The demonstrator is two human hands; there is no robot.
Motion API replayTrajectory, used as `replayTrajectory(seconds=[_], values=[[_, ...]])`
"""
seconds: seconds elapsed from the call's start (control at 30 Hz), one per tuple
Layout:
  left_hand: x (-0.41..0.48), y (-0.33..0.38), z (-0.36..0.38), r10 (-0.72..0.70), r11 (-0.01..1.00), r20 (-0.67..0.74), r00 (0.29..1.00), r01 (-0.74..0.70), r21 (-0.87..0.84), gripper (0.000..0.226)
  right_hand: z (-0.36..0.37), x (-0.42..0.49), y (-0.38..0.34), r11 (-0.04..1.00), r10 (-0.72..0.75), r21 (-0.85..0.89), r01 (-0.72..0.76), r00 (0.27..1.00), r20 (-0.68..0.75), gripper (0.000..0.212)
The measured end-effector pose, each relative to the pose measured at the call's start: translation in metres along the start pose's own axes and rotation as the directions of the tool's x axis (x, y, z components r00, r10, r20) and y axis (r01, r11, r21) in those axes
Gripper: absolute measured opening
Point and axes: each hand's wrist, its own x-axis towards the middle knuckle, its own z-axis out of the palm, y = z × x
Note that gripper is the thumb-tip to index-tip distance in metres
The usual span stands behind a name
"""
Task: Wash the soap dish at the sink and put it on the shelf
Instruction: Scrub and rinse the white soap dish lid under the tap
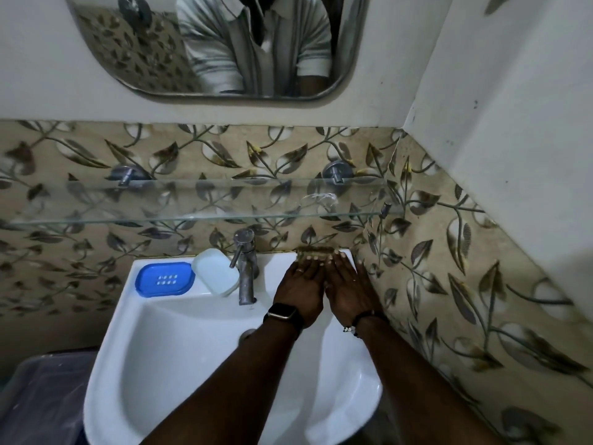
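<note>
Fingers of my left hand [301, 284] and right hand [348, 290] lie straight on the brown item [313, 252], not clamped; on the slick sink [279, 264] ledge it could skid off.

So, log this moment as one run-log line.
hands: left hand and right hand rest fingertips on a brown item, sink back ledge | blue soap dish: left of tap, untouched | shelf: no dish yet

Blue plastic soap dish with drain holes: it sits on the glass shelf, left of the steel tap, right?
No: the head view shows the blue plastic soap dish on the white sink's rim, below the clear glass shelf. It is left of the steel tap.
</note>
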Motion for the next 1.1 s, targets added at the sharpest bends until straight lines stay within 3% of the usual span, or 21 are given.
replayTrajectory(seconds=[0.3,0.47,0.63,0.9,1.1], values=[[-0.040,-0.004,-0.096,-0.029,0.997,-0.113,0.993,0.038,0.072,0.049,-0.082,-0.013,-0.052,0.989,-0.058,0.113,0.091,0.963,-0.262,0.056],[-0.089,-0.036,-0.144,-0.081,0.983,-0.276,0.958,0.123,0.138,0.050,-0.121,-0.019,-0.117,0.964,-0.148,0.153,0.216,0.920,-0.363,0.056],[-0.138,-0.079,-0.172,-0.155,0.954,-0.399,0.904,0.241,0.177,0.052,-0.139,-0.018,-0.177,0.934,-0.250,0.148,0.325,0.891,-0.378,0.060],[-0.182,-0.128,-0.165,-0.250,0.933,-0.316,0.916,0.315,0.175,0.069,-0.106,-0.016,-0.232,0.913,-0.295,0.183,0.363,0.902,-0.316,0.066],[-0.182,-0.149,-0.143,-0.289,0.937,-0.206,0.935,0.320,0.141,0.071,-0.083,-0.018,-0.245,0.936,-0.220,0.227,0.270,0.950,-0.221,0.066]])
